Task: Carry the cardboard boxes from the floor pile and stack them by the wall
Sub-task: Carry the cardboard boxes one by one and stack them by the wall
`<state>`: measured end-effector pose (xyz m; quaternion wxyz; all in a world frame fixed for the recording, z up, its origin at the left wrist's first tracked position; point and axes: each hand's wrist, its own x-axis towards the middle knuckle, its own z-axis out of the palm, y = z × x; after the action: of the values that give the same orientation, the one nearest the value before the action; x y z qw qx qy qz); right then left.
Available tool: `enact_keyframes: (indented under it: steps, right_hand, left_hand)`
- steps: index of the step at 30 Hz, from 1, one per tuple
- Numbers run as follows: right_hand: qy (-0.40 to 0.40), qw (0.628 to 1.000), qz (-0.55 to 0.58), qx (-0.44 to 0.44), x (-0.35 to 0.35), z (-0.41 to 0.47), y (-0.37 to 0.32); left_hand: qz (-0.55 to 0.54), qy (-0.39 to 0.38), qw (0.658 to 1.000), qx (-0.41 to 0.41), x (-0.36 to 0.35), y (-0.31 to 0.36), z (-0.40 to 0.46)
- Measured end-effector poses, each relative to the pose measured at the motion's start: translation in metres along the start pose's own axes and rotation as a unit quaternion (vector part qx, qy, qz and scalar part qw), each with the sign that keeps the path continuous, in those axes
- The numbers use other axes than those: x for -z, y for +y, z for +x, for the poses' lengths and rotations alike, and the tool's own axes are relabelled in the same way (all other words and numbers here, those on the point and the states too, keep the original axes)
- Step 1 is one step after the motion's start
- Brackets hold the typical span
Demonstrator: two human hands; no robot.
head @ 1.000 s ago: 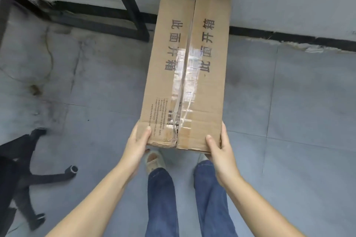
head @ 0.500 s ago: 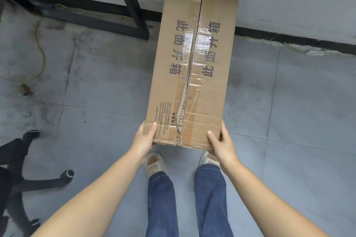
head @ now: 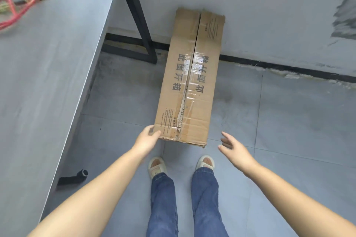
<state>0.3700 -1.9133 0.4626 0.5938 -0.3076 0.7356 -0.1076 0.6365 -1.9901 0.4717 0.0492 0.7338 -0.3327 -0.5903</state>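
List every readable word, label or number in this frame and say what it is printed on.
"此面开箱": printed large on the left flap of the cardboard box, reading along its length.
"此面开箱": printed again on the right flap, turned the other way, partly under glossy tape.
Small print block on the near left corner of the box: too small to read.
Small print block on the far right flap: too small to read.

A grey tiled floor [head: 289,121] with thin grout lines meets a pale grey wall [head: 260,15] along a black skirting strip [head: 289,66], whose upper edge looks chipped and flaky toward the right. On the left a grey tabletop [head: 48,73] runs diagonally, borne by a black metal frame [head: 136,17]. Blurred red and green cables [head: 21,4] lie on it. A black castor leg [head: 74,177] pokes out beneath the table edge.
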Motion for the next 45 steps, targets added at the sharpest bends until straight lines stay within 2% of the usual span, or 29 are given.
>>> enact_keyframes:
  steps: [6,11,15,20,24,27,31,34,40,45]
  right_hand:
    - [0.022,0.994,0.014,0.104,0.039,-0.136,-0.01]
    - [0.083,0.979,0.108,0.154,0.04,-0.227,0.003]
    - [0.133,0.962,0.185,0.15,0.022,-0.274,0.017]
    - [0.249,0.922,0.261,0.144,-0.028,-0.326,0.031]
    - [0.378,0.852,0.33,0.147,-0.083,-0.366,0.039]
    - [0.445,0.801,0.377,0.137,-0.121,-0.393,0.048]
    - [0.518,0.739,0.414,0.12,-0.159,-0.419,0.063]
    - [0.581,0.675,0.442,0.107,-0.188,-0.438,0.079]
    - [0.659,0.567,0.49,0.063,-0.256,-0.487,0.121]
    - [0.713,0.481,0.51,0.009,-0.341,-0.549,0.164]
  left_hand:
    - [-0.001,-0.033,0.993,-0.11,0.03,0.02,-0.148]
    - [-0.015,-0.034,0.977,-0.212,0.044,0.006,-0.25]
    - [-0.036,-0.015,0.965,-0.259,0.043,-0.009,-0.283]
    - [-0.013,-0.067,0.95,-0.303,0.06,-0.006,-0.29]
    - [0.042,-0.1,0.933,-0.343,0.09,-0.005,-0.294]
    - [0.068,-0.123,0.917,-0.374,0.102,-0.005,-0.3]
    - [0.097,-0.187,0.891,-0.402,0.09,-0.008,-0.312]
    - [0.129,-0.247,0.869,-0.409,0.071,-0.015,-0.327]
    - [0.191,-0.345,0.823,-0.408,0.039,-0.052,-0.362]
    - [0.255,-0.422,0.771,-0.403,0.011,-0.117,-0.405]
